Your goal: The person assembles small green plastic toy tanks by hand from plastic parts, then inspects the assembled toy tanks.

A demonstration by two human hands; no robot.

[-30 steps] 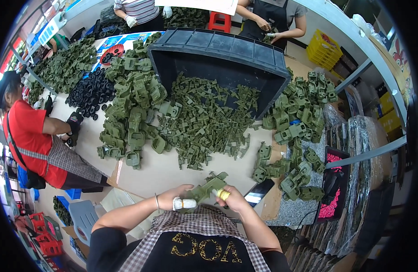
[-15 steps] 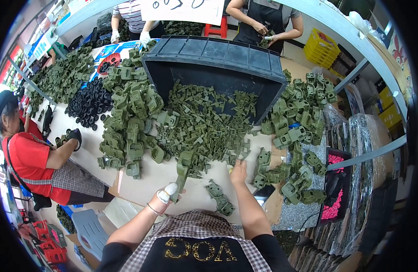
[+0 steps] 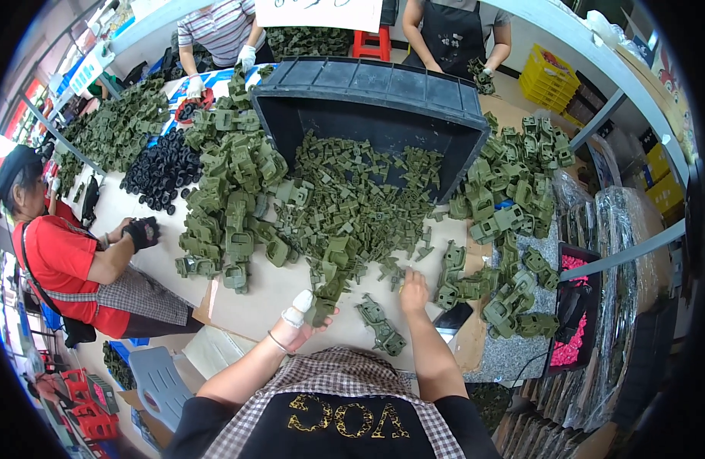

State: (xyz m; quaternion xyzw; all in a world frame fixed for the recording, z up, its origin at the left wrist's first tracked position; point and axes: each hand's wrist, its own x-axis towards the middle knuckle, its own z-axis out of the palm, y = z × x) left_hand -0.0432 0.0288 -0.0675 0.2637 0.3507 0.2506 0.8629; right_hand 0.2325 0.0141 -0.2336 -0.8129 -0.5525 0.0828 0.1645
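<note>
My left hand (image 3: 297,324), with white wrapping on its thumb, is closed round the near end of a green plastic toy vehicle body (image 3: 334,269). The body points away from me, its far end over the heap of small green plastic parts (image 3: 360,195). At the heap's near right edge is my right hand (image 3: 414,291), fingers drawn together beside a few loose small parts (image 3: 390,269). Whatever its fingertips hold is too small to make out. Another green vehicle body (image 3: 381,325) lies on the table between my forearms.
A dark bin (image 3: 372,92) lies tipped behind the heap. Green bodies are piled left (image 3: 230,183) and right (image 3: 505,206), with black wheels (image 3: 163,168) farther left. A red-shirted person (image 3: 62,252) works at left; two others stand across. A metal post (image 3: 628,256) is at right.
The view has shifted a little. My left hand has brought the vehicle body toward the right, nearer the small parts. My right hand stays by the heap's edge.
</note>
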